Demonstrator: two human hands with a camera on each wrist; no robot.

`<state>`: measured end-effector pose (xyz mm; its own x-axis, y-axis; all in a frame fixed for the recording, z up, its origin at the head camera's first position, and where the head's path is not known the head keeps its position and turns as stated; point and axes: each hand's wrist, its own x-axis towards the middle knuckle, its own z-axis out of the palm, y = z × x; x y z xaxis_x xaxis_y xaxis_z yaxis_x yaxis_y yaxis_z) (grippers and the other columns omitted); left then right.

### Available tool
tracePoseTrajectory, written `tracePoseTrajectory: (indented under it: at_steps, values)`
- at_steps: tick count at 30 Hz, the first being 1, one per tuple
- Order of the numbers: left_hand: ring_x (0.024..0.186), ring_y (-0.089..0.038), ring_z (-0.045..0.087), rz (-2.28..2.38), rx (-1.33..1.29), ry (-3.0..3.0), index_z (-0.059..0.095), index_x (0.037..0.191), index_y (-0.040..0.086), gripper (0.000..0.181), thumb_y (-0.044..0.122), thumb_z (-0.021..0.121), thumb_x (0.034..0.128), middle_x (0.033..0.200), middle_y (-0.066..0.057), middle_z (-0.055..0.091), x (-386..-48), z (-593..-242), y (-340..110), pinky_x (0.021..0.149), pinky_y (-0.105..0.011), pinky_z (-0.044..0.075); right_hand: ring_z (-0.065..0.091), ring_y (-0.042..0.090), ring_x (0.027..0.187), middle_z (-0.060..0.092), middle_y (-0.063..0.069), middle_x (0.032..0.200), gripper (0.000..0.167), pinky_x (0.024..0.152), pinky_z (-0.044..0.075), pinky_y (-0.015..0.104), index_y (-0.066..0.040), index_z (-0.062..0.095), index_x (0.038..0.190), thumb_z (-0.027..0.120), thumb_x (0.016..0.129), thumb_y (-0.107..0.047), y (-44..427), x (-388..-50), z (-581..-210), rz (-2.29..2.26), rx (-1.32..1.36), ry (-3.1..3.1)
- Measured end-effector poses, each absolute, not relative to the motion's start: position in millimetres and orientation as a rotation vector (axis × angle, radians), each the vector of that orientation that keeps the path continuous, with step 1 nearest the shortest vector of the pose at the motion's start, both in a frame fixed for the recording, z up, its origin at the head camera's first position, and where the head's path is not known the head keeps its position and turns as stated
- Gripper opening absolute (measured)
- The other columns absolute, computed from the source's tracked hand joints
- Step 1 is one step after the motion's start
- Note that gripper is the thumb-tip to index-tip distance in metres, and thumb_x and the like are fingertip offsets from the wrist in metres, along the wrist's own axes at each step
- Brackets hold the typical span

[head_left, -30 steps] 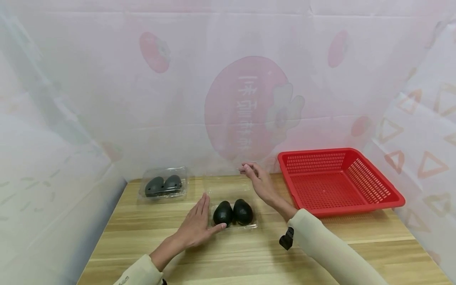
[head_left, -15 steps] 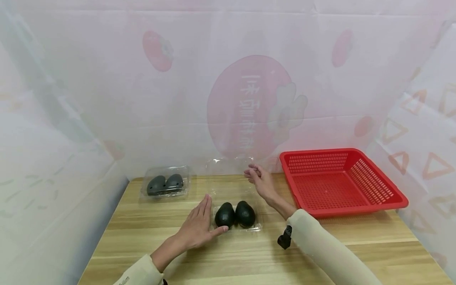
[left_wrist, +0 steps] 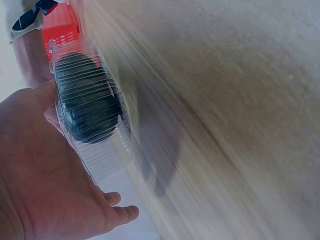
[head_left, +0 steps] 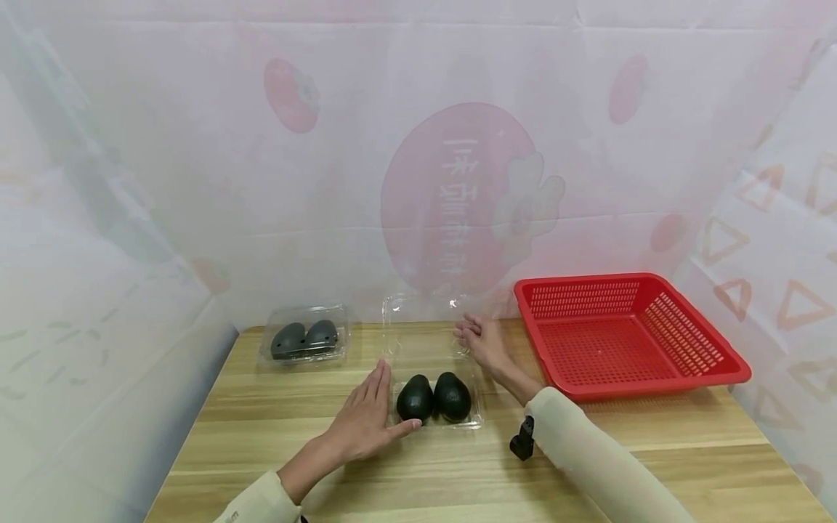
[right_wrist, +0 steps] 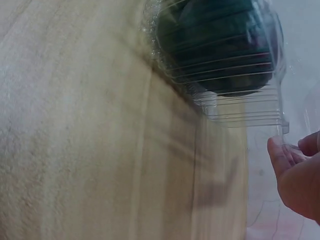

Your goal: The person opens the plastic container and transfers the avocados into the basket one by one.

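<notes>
- Left hand (head_left: 362, 412), lower centre of frame: fingers straight, flat along left side of clear box (head_left: 469, 426); grips nothing. Thumb extends to box's front-left corner.
- Right hand (head_left: 484, 341), right of centre: finger and thumb pinch edge of clear lid (head_left: 421, 338); pinch shows at right edge of right wrist view.
- Box sits on wooden table (head_left: 405, 479), just below frame centre; lid tilted up behind it.
- Inside box: two dark avocados, left avocado (head_left: 415, 399) and right avocado (head_left: 453, 397), side by side, near each other.
- Second clear box (head_left: 336, 315), left of centre, lid down, two dark avocados inside.
- Red basket (head_left: 582, 345), right part of frame, well apart from second box.
</notes>
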<state>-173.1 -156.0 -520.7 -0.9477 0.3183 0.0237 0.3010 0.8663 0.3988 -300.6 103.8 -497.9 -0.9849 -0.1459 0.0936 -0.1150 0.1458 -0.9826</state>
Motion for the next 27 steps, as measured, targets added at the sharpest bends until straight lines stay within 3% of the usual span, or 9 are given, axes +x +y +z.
tracePoseTrajectory:
  at_steps: [5,12,15,22,27]
  values:
    - [0.161,-0.041,0.017,0.612,0.492,3.006,0.009,0.168,-0.001,0.12,0.082,0.053,0.094,0.176,-0.022,0.008,-171,-520,-155,0.127,-0.059,0.022,0.069,0.053,0.113,0.064,0.041,0.126,0.044,0.089,0.061,0.048,0.021,0.048,0.145,0.052,0.101,0.014,104,-301,-502,-1.972,-0.212,2.419]
    - [0.161,-0.042,0.017,0.642,0.474,2.968,0.013,0.168,-0.004,0.116,0.076,0.057,0.0958,0.176,-0.023,0.01,-166,-508,-152,0.126,-0.061,0.022,0.075,0.04,0.107,0.07,0.034,0.124,0.046,0.076,0.061,0.025,0.018,0.048,0.148,0.057,0.104,0.005,103,-298,-506,-1.845,-0.17,2.568]
    - [0.161,-0.043,0.018,0.658,0.471,2.951,0.012,0.167,-0.005,0.116,0.074,0.059,0.0963,0.175,-0.025,0.009,-165,-504,-151,0.125,-0.063,0.023,0.075,0.037,0.106,0.07,0.032,0.126,0.046,0.073,0.058,0.021,0.016,0.051,0.147,0.06,0.104,0.001,103,-298,-508,-1.816,-0.137,2.586]
    - [0.161,-0.042,0.018,0.695,0.456,2.949,0.009,0.168,-0.002,0.117,0.075,0.058,0.0956,0.176,-0.022,0.006,-165,-510,-151,0.124,-0.063,0.025,0.074,0.039,0.11,0.071,0.032,0.125,0.043,0.082,0.062,0.03,0.015,0.055,0.145,0.06,0.106,-0.003,103,-300,-513,-1.757,-0.086,2.583]
    - [0.16,-0.044,0.018,0.712,0.443,2.922,0.008,0.168,-0.003,0.116,0.073,0.059,0.0965,0.176,-0.022,0.005,-163,-505,-151,0.122,-0.066,0.027,0.075,0.037,0.108,0.072,0.031,0.123,0.042,0.077,0.061,0.026,0.014,0.055,0.145,0.059,0.107,-0.005,103,-300,-515,-1.73,-0.065,2.575]
